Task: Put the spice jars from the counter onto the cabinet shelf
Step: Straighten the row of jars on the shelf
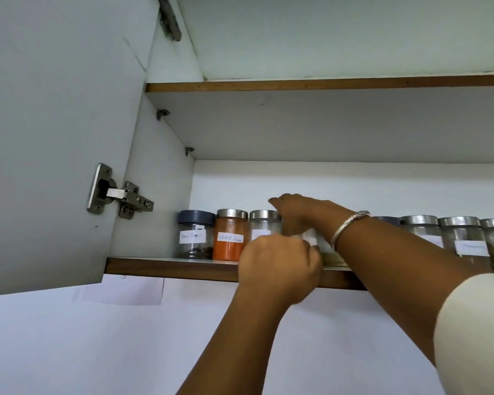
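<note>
Head view: the spice jar (314, 238) being placed stands upright near the front edge of the lower cabinet shelf (169, 266), in the gap between the clear jar (264, 227) on its left and the steel-lidded jars (419, 225) that run on toward the shelf's right end. Little of it shows, only a strip of glass and a white label between the two hands.

The right hand (300, 213), which wears a bangle (350, 227) at the wrist, lies over the jar's top with its fingers curled down round the lid. The jar is directly beneath this palm, its long axis vertical. The left hand (277, 263) is lower and nearer the camera, at the shelf's front edge, with its fingers curled against the jar's lower front. It seems to grip there, though blur hides the fingertips.

Further left, the orange jar (230, 238) and the black pepper jar (196, 235) close the row at the shelf's left end. As I judge it, what matters next is setting the jar squarely into that gap without knocking either neighbour.
</note>
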The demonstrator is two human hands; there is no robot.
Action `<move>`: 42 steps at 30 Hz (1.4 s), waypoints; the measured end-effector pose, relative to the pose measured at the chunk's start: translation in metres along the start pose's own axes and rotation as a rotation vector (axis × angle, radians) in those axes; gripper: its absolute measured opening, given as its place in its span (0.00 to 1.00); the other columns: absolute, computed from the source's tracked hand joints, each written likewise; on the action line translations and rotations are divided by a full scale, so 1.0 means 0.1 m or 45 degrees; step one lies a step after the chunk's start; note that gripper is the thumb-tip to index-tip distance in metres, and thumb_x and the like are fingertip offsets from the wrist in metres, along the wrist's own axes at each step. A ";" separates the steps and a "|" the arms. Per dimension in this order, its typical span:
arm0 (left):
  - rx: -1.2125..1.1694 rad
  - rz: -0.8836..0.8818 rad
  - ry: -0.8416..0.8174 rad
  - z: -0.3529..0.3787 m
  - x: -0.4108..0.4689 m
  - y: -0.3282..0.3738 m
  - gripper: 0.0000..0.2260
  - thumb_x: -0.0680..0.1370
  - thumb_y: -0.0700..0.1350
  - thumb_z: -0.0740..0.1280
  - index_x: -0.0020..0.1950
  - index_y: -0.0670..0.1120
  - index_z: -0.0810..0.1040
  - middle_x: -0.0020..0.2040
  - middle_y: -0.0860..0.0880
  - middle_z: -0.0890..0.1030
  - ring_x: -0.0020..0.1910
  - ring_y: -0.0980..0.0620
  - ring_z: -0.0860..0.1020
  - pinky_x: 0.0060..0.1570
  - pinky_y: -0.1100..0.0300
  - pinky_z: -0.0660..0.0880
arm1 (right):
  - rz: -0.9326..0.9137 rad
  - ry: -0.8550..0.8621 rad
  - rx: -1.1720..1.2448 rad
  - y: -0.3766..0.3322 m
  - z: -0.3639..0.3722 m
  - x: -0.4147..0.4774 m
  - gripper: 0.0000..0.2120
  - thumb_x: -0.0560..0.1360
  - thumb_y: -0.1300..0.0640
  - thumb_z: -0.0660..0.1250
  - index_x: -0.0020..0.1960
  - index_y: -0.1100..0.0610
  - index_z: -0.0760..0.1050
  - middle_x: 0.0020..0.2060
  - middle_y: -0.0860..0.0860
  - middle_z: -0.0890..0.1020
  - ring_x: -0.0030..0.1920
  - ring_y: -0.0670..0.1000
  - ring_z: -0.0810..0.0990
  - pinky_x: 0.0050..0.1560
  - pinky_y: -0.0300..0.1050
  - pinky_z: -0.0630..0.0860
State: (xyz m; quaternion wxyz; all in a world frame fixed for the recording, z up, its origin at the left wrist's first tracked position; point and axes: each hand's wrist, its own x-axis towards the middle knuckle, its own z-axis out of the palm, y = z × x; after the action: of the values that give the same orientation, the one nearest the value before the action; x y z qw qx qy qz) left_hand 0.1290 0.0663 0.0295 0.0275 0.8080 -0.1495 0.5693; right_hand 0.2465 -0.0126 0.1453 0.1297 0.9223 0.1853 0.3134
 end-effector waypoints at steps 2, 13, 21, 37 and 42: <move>-0.012 -0.052 -0.033 -0.05 0.00 -0.18 0.17 0.79 0.55 0.51 0.37 0.48 0.72 0.28 0.53 0.63 0.27 0.55 0.60 0.26 0.63 0.52 | -0.028 -0.045 0.010 -0.17 0.04 0.13 0.32 0.71 0.54 0.68 0.71 0.57 0.60 0.68 0.56 0.68 0.66 0.58 0.69 0.63 0.56 0.70; 0.015 -0.151 0.085 -0.06 -0.14 -0.50 0.17 0.75 0.55 0.51 0.34 0.49 0.71 0.27 0.52 0.63 0.26 0.58 0.60 0.27 0.63 0.53 | 0.004 -0.127 0.044 -0.27 0.03 0.17 0.30 0.68 0.62 0.69 0.67 0.56 0.61 0.57 0.57 0.75 0.55 0.58 0.75 0.57 0.55 0.74; 0.016 -0.121 0.077 -0.09 -0.16 -0.49 0.18 0.77 0.54 0.51 0.38 0.48 0.76 0.28 0.51 0.65 0.29 0.52 0.64 0.27 0.63 0.53 | 0.029 -0.095 0.143 -0.28 0.08 0.18 0.38 0.69 0.57 0.71 0.73 0.55 0.55 0.66 0.57 0.67 0.63 0.59 0.71 0.61 0.57 0.72; 0.051 -0.083 0.061 -0.07 -0.16 -0.50 0.20 0.78 0.54 0.50 0.42 0.48 0.78 0.34 0.49 0.72 0.34 0.50 0.68 0.29 0.61 0.58 | -0.010 -0.073 0.153 -0.27 0.14 0.09 0.50 0.71 0.52 0.71 0.77 0.53 0.37 0.77 0.54 0.42 0.76 0.57 0.45 0.74 0.54 0.55; 0.074 -0.036 0.036 -0.10 -0.16 -0.47 0.21 0.80 0.54 0.49 0.43 0.47 0.78 0.41 0.45 0.81 0.35 0.48 0.72 0.33 0.59 0.62 | -0.197 0.034 0.155 -0.31 0.03 -0.17 0.39 0.73 0.53 0.69 0.77 0.51 0.51 0.77 0.49 0.43 0.75 0.53 0.55 0.70 0.49 0.62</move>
State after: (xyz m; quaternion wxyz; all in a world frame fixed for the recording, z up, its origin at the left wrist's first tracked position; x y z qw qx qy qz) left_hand 0.1280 0.1169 0.0238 0.0140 0.8024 -0.1211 0.5843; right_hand 0.2273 0.0077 0.1231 0.0947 0.9071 0.2764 0.3030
